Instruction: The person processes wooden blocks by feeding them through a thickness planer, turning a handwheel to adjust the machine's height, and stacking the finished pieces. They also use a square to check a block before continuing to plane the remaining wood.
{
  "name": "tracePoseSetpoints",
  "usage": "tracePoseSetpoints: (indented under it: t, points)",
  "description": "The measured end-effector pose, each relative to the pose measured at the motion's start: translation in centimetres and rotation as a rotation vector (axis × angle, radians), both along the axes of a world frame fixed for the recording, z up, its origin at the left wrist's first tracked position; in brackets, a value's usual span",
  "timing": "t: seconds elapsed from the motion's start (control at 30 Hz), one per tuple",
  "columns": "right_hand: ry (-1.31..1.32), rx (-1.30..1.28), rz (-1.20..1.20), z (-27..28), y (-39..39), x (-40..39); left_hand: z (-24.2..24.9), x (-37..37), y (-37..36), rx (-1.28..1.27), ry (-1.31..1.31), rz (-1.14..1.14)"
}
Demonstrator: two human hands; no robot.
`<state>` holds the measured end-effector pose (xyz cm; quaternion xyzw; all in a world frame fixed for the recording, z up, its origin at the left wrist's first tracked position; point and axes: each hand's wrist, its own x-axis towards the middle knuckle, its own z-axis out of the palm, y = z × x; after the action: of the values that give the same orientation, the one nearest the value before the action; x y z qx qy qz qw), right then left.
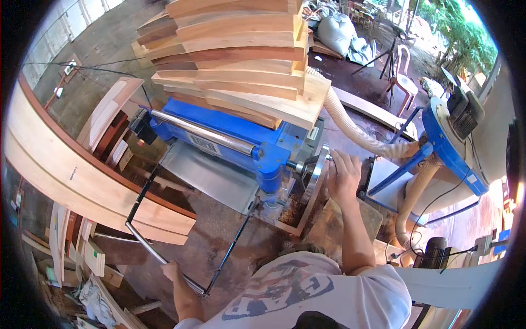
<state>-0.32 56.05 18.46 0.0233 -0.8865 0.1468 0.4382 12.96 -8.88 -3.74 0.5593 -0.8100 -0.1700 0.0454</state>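
Note:
My left hand [173, 271] is wrapped round the silver roller bar [143, 241] at the near end of a black frame [229, 251] that reaches out from the machine. My right hand [344, 174] is closed on the metal handwheel [314, 172] at the machine's right side; its fingertips are partly hidden. The machine is a blue thickness planer [230, 123] with a long silver roller and a sheet-metal bed [211, 175], where no board lies. Curved wooden boards [244, 55] are stacked high on top of it.
A long curved wooden panel [93, 172] extends along the left, with offcuts [82, 247] below it. A ribbed hose [356, 131] leads to a blue dust collector [444, 142] at right. Wood shavings [298, 205] lie by the planer's base. A chair [401, 74] and sacks [337, 33] stand behind.

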Motion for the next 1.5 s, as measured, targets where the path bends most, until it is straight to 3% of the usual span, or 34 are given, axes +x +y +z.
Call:
tracePoseSetpoints:
  t: [0.47,0.73,1.37,1.5]
  points:
    - [0.005,-0.021,0.035,0.2,0.2,-0.2,-4.9,0.9,-4.0,-0.094,-0.079,-0.091]
    - [-0.012,-0.019,0.049,0.5,0.2,-0.1,-0.5,-0.3,-0.1,-0.051,-0.05,0.043]
    - [0.021,-0.053,0.02,-0.5,0.1,-0.3,-3.8,0.7,-3.1,-0.057,-0.001,-0.029]
    - [0.009,-0.06,0.024,-0.4,0.2,-0.2,-2.4,0.2,-2.0,-0.027,0.007,-0.006]
